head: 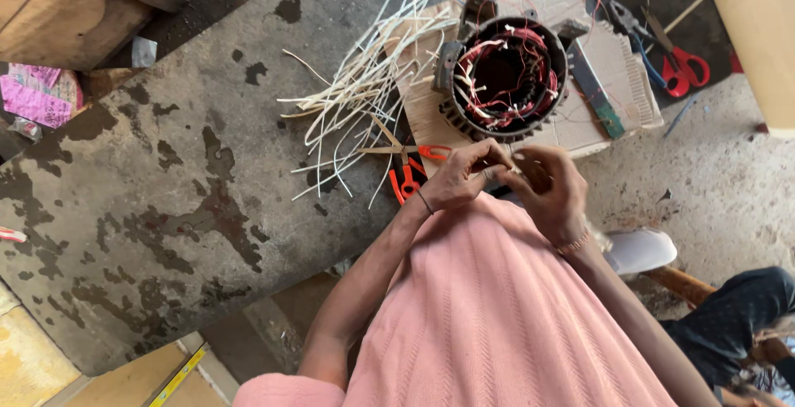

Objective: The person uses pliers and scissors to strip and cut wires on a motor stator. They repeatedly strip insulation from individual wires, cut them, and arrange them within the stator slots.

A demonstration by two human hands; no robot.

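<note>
A round metal motor stator (507,76) with red and white windings lies on a piece of cardboard (580,117). Just in front of it my left hand (460,177) and my right hand (553,192) are close together, fingers pinched on a small pale strip between them; the strip is mostly hidden by the fingers. Both hands hover over the cardboard's near edge, above my pink garment. Orange-handled scissors (407,167) lie beside my left hand.
A heap of pale thin strips (356,101) spreads left of the stator on the stained grey slab (166,175). Red-handled scissors (684,67), pliers and a dark flat tool (595,88) lie at the right. Another person's leg and white shoe (638,250) are at lower right.
</note>
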